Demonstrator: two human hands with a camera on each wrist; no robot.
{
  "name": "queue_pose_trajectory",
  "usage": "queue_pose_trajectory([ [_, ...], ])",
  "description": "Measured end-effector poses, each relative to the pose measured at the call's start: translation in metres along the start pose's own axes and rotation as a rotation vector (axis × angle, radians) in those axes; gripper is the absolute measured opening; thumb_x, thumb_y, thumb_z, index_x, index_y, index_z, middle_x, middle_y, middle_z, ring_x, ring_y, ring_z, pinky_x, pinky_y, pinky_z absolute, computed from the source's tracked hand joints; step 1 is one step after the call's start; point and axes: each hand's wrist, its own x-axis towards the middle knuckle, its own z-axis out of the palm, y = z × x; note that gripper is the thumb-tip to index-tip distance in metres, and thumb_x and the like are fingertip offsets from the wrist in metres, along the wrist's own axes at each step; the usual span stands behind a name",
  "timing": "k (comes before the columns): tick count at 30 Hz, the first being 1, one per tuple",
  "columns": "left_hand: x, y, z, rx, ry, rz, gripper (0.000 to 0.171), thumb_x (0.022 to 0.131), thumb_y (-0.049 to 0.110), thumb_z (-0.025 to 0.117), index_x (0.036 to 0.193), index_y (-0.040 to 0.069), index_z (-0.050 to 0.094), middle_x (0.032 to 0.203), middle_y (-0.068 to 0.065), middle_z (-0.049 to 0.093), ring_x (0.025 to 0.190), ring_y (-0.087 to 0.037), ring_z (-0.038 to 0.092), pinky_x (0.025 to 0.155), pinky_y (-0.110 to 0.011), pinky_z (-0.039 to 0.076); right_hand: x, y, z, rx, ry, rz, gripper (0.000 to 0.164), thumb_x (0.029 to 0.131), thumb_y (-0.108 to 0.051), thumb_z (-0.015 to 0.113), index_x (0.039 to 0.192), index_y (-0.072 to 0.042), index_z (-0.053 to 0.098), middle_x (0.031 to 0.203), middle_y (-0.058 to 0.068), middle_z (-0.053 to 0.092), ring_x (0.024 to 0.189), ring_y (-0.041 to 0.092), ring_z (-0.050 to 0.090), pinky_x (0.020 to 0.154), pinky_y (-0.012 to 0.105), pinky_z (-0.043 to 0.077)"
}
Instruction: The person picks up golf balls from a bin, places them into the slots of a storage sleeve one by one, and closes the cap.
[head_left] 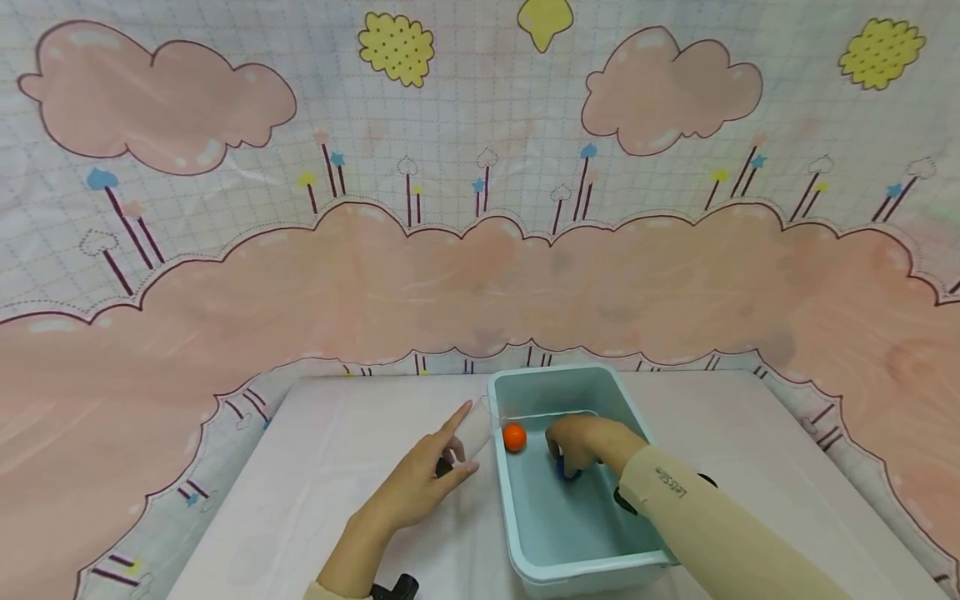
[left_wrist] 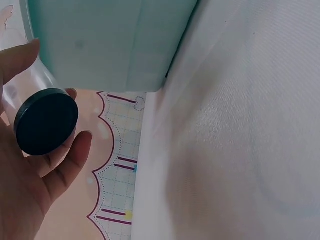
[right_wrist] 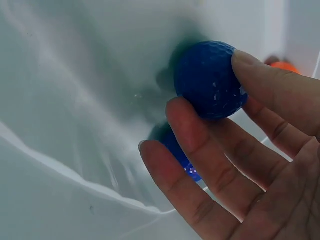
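Observation:
My left hand (head_left: 408, 492) holds a clear plastic container (head_left: 474, 429) beside the left wall of a light blue bin (head_left: 501, 492). In the left wrist view, the container's dark round end (left_wrist: 47, 122) faces the camera, with fingers and thumb around its sides. Inside the bin, my right hand (head_left: 581, 440) pinches a dimpled blue golf ball (right_wrist: 210, 80) between thumb and fingers. A second blue ball (right_wrist: 175, 144) shows partly behind the fingers in the right wrist view. Near the bin's left wall lies an orange ball (head_left: 514, 437).
The bin's raised walls surround the right hand, and the right forearm (head_left: 697, 508) crosses its right rim. A white cloth (head_left: 375, 417) covers the table. Behind it hangs a backdrop (head_left: 450, 283) printed with pink clouds.

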Motion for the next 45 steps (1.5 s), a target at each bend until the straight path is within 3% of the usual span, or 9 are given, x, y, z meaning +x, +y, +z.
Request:
queue_pose_trajectory([
  [5,0.000,0.000,0.000,-0.009,-0.016,0.021,0.081,0.101,0.041,0.067,0.163,0.047,0.015,0.093,0.016,0.055,0.088,-0.008,0.050,0.079,-0.026,0.046,-0.001,0.001,-0.002,0.013,-0.015,-0.025,0.021,0.089,-0.013,0.082,0.106,-0.017,0.071,0.092,0.001,0.063,0.080,0.021,0.058,0.072,0.037,0.055],
  [15,-0.002,0.001,-0.001,-0.014,-0.017,0.019,0.081,0.101,0.041,0.067,0.163,0.048,0.015,0.094,0.016,0.056,0.088,-0.008,0.050,0.080,-0.026,0.046,0.002,0.004,-0.011,0.106,0.045,-0.144,0.021,0.089,-0.014,0.083,0.103,-0.016,0.068,0.099,0.003,0.064,0.091,0.022,0.056,0.085,0.042,0.053],
  [24,-0.003,0.000,-0.003,-0.016,-0.026,0.016,0.080,0.102,0.044,0.064,0.163,0.048,0.013,0.092,0.015,0.055,0.087,-0.010,0.049,0.078,-0.027,0.044,-0.001,0.011,-0.024,0.266,0.154,-0.256,0.025,0.092,-0.015,0.080,0.113,-0.013,0.069,0.111,0.005,0.071,0.100,0.022,0.063,0.092,0.045,0.056],
  [31,-0.004,0.003,-0.003,-0.005,-0.038,-0.005,0.078,0.103,0.045,0.062,0.165,0.040,0.016,0.091,0.014,0.053,0.086,-0.010,0.049,0.075,-0.026,0.044,-0.002,0.016,-0.032,0.385,0.253,-0.331,0.023,0.096,-0.020,0.076,0.116,-0.016,0.066,0.119,0.007,0.070,0.103,0.022,0.064,0.098,0.050,0.054],
  [37,-0.003,0.002,-0.003,0.010,-0.041,-0.008,0.078,0.103,0.044,0.063,0.164,0.046,0.015,0.088,0.016,0.053,0.084,-0.008,0.049,0.075,-0.025,0.045,-0.003,0.018,-0.035,0.478,0.317,-0.381,0.026,0.097,-0.025,0.074,0.121,-0.019,0.065,0.121,0.004,0.069,0.097,0.019,0.063,0.091,0.041,0.054],
  [45,-0.002,0.000,-0.003,0.019,-0.042,-0.009,0.076,0.103,0.046,0.062,0.164,0.043,0.018,0.087,0.016,0.052,0.083,-0.007,0.049,0.073,-0.025,0.045,-0.004,0.017,-0.039,0.601,0.381,-0.453,0.030,0.098,-0.026,0.074,0.125,-0.018,0.064,0.121,0.001,0.069,0.104,0.019,0.065,0.091,0.039,0.056],
])
